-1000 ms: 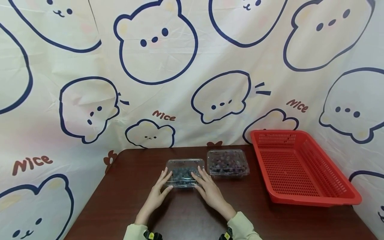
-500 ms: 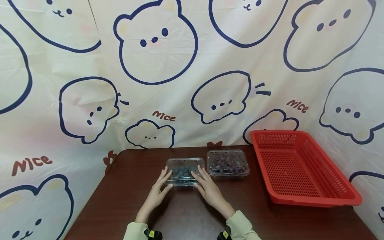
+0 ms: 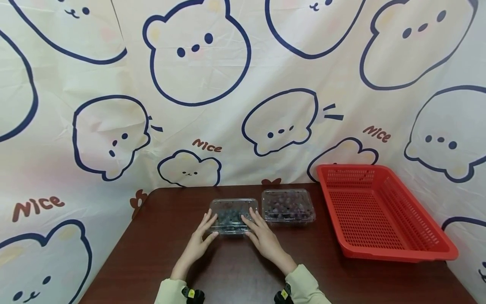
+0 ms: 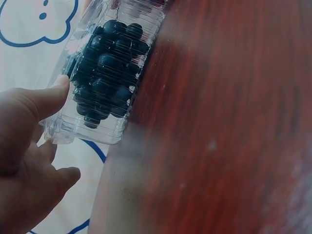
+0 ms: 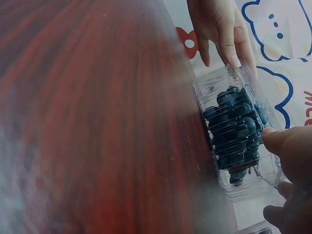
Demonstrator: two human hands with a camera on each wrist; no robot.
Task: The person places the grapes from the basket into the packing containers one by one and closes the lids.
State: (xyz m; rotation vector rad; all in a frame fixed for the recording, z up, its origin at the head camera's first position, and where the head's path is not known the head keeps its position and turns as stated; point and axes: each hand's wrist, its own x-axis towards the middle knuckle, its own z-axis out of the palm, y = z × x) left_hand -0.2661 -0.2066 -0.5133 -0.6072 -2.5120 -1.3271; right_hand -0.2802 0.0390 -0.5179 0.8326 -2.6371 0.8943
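A clear plastic clamshell of blueberries (image 3: 232, 216) stands lid shut near the middle of the table in the head view. At its left end is my left hand (image 3: 195, 244), and at its right end my right hand (image 3: 267, 241); both hold it. In the left wrist view, the left thumb (image 4: 57, 95) touches the front upper edge of the clamshell (image 4: 105, 73), while lower fingers lie beside its end. The right wrist view has the right thumb (image 5: 278, 139) on the same front side. Whether its base rests on the table cannot be told.
A second clamshell (image 3: 287, 206) of dark, purplish round fruit stands close to the right. Further right is a red perforated plastic basket (image 3: 379, 215). The dark brown table (image 3: 235, 278) meets a cartoon-printed cloth (image 3: 197, 122) at the back.
The blueberry clamshell and both hands have shifted very slightly away, towards the back. The second clamshell and the basket look the same.
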